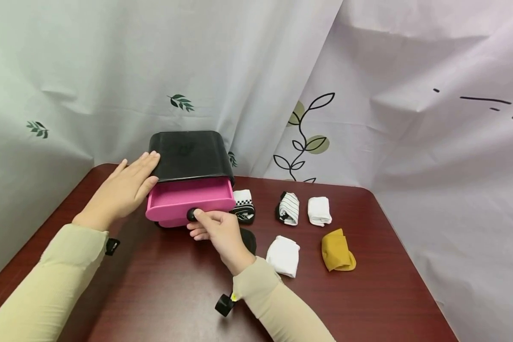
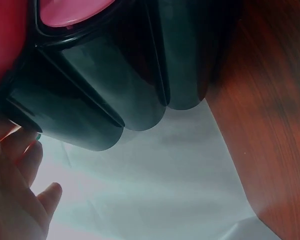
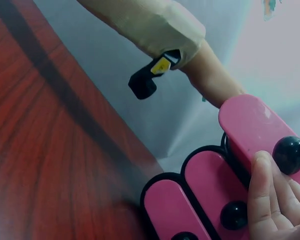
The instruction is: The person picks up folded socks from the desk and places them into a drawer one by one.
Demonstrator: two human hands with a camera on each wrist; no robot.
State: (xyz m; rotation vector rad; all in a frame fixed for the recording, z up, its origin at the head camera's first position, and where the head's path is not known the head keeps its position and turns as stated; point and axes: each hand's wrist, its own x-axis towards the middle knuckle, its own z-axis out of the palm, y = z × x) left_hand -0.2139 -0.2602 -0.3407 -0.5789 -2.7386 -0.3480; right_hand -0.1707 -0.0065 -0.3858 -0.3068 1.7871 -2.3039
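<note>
A black mini drawer cabinet (image 1: 188,154) stands at the back left of the table, its top pink drawer (image 1: 166,213) pulled partway out. The part of the drawer's inside that shows is bare. My right hand (image 1: 222,232) pinches the drawer's round black knob (image 3: 289,155) between thumb and fingers. With fingers straight, my left hand (image 1: 121,192) rests against the cabinet's upper left edge. In the right wrist view, two lower pink drawers (image 3: 215,180) are in their slots, each with a black knob. The left wrist view shows the cabinet's ribbed dark side (image 2: 105,80) beside the left fingers.
Right of the cabinet lie folded socks: a black-and-white patterned one (image 1: 244,213), a striped one (image 1: 289,209), two white ones (image 1: 319,211) and a mustard one (image 1: 337,251). A black folded piece (image 1: 249,240) is partly hidden behind my right hand. A curtain (image 1: 256,85) hangs behind the table.
</note>
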